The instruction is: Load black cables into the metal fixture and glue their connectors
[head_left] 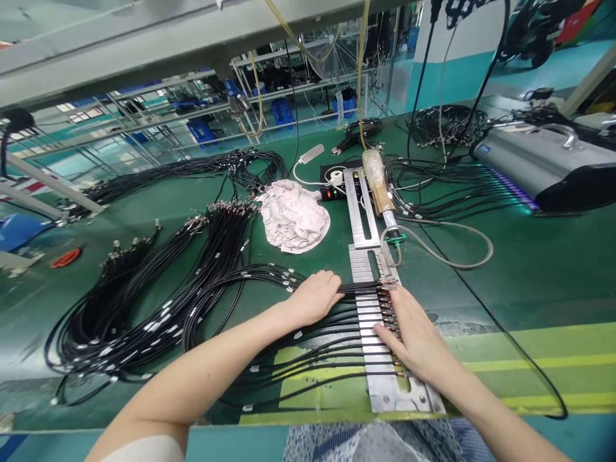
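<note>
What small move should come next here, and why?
Probably ease one cable from the bundle in the left hand onto the metal plate: other cables already lie spaced across it, while the bundle's ends sit gathered by the right hand.

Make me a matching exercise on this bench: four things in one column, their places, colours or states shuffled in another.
1. Left hand
2. Right hand
3. Crumpled cloth
4. Silver case

A. Pale pink
B. At the connectors on the slotted metal plate
C. Purple glow along its lower edge
D. On a bunch of black cables

Pairs: 1-D, 2-B, 3-A, 4-C
</note>
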{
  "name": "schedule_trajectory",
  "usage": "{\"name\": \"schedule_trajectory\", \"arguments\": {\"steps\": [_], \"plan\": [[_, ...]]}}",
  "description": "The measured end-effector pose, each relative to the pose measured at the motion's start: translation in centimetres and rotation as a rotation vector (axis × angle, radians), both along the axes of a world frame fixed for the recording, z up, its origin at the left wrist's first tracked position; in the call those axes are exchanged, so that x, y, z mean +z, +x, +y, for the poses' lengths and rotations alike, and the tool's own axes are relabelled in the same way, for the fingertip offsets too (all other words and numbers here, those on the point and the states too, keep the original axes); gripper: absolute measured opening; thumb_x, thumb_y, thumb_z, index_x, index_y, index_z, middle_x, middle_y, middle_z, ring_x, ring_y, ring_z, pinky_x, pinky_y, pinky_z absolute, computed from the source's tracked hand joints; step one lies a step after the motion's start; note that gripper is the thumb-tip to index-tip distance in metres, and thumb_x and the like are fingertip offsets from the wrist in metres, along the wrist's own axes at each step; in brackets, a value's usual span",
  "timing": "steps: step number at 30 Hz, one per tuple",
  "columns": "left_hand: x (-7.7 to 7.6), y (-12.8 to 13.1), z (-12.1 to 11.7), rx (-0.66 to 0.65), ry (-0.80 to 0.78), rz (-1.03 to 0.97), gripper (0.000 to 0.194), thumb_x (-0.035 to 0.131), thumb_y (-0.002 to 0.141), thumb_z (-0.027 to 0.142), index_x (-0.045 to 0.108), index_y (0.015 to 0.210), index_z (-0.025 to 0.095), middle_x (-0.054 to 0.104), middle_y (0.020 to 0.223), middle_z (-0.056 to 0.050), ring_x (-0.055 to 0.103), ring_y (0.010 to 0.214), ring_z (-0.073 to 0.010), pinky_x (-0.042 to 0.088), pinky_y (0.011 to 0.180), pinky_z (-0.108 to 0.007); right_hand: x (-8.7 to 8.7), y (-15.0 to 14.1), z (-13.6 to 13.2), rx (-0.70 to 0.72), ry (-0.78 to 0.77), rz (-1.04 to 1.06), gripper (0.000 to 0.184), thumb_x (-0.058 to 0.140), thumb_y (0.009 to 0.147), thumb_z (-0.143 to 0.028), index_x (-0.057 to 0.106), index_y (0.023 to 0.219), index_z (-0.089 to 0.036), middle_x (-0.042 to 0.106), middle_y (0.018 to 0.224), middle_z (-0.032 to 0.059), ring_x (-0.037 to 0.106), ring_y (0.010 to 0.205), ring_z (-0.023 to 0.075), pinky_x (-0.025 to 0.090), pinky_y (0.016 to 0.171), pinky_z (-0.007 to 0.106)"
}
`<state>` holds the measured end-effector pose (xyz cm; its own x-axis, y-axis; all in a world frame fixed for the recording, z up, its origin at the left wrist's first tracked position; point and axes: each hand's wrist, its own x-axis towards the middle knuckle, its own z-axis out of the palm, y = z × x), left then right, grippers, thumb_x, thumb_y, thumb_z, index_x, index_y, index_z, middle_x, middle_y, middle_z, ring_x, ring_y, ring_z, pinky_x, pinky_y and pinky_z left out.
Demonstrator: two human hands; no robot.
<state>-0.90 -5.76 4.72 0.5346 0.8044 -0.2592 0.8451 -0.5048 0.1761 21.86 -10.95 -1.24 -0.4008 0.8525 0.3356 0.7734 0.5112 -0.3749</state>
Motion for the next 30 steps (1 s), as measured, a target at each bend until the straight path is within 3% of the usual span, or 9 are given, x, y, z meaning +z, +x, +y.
{"name": "schedule_trajectory", "arguments": {"steps": [4,6,9,12,15,21,26,28,30], "plan": [[-0.5,0.3,0.5,0.023,-0.111,0.024,0.042,0.055,0.082,0.045,0.045,0.106,0.012,0.062,0.089,-0.011,0.058,0.079,-0.0243,0.043,0.066,-0.031,0.5,-0.1,0.1,0.022,-0.071,0.024,0.059,0.045,0.086,-0.044,0.032,0.133,-0.012,0.044,0.135,0.0184,0.037,0.128,0.0293,0.038,0.103,0.048],[0.0,0.1,1.6,-0.008,-0.182,0.023,0.036,0.058,0.081,0.044,0.05,0.1,0.014,0.063,0.083,-0.007,0.059,0.074,-0.0217,0.041,0.061,-0.027,0.7,-0.2,0.2,0.024,-0.094,0.017,0.055,0.044,0.086,-0.044,0.036,0.129,-0.011,0.044,0.134,0.0191,0.037,0.129,0.0294,0.037,0.104,0.048],[1.2,-0.1,2.9,-0.064,-0.252,-0.002,0.025,0.05,0.086,0.041,0.055,0.081,0.017,0.062,0.077,-0.003,0.058,0.073,-0.017,0.039,0.06,-0.023,0.6,-0.2,0.1,0.026,-0.081,0.005,0.06,0.044,0.086,-0.045,0.032,0.133,-0.01,0.042,0.136,0.0202,0.035,0.129,0.03,0.036,0.104,0.049],[2.5,0.0,3.1,-0.094,-0.271,-0.073,0.029,0.04,0.091,0.039,0.055,0.081,0.017,0.061,0.077,-0.001,0.057,0.071,-0.0139,0.038,0.062,-0.021,0.5,-0.2,0.1,0.03,-0.057,0.001,0.071,0.045,0.085,-0.047,0.019,0.14,-0.011,0.038,0.139,0.0204,0.034,0.13,0.0301,0.037,0.104,0.05],[2.5,0.2,2.4,-0.065,-0.162,-0.142,0.028,0.038,0.092,0.039,0.056,0.085,0.018,0.061,0.078,-0.001,0.057,0.072,-0.0149,0.037,0.062,-0.022,0.4,-0.2,0.1,0.017,-0.082,0.012,0.077,0.046,0.085,-0.048,0.012,0.143,-0.01,0.034,0.142,0.0208,0.032,0.132,0.0306,0.036,0.105,0.05],[0.1,-1.0,0.6,0.058,-0.052,-0.089,0.016,0.049,0.086,0.034,0.056,0.084,0.02,0.059,0.068,-0.001,0.056,0.064,-0.0177,0.034,0.056,-0.024,0.3,-0.1,0.1,-0.005,-0.113,0.053,0.081,0.045,0.085,-0.048,0.003,0.145,-0.013,0.026,0.147,0.0195,0.027,0.135,0.0301,0.034,0.106,0.05],[2.1,-1.9,0.0,0.182,0.036,-0.181,0.026,0.029,0.095,0.032,0.05,0.088,0.018,0.058,0.077,-0.001,0.055,0.071,-0.0155,0.037,0.061,-0.024,-0.2,0.0,0.3,0.011,-0.099,0.077,0.082,0.044,0.085,-0.048,0.0,0.145,-0.014,0.024,0.148,0.0185,0.027,0.135,0.0304,0.032,0.107,0.051],[2.4,-1.6,-1.0,0.122,-0.032,-0.167,0.019,0.042,0.09,0.036,0.05,0.087,0.019,0.059,0.081,-0.001,0.056,0.072,-0.0159,0.038,0.061,-0.024,-0.1,0.4,0.2,0.025,-0.109,0.109,0.08,0.045,0.085,-0.046,0.001,0.145,-0.016,0.026,0.147,0.0172,0.028,0.134,0.0293,0.033,0.107,0.051],[1.9,-0.9,-2.0,0.048,-0.113,-0.069,0.027,0.058,0.081,0.042,0.051,0.091,0.018,0.06,0.091,-0.003,0.059,0.077,-0.0188,0.04,0.062,-0.025,0.2,1.0,-0.3,0.049,-0.141,0.109,0.082,0.048,0.083,-0.047,0.003,0.145,-0.017,0.028,0.146,0.0165,0.029,0.134,0.029,0.034,0.106,0.05]]}}
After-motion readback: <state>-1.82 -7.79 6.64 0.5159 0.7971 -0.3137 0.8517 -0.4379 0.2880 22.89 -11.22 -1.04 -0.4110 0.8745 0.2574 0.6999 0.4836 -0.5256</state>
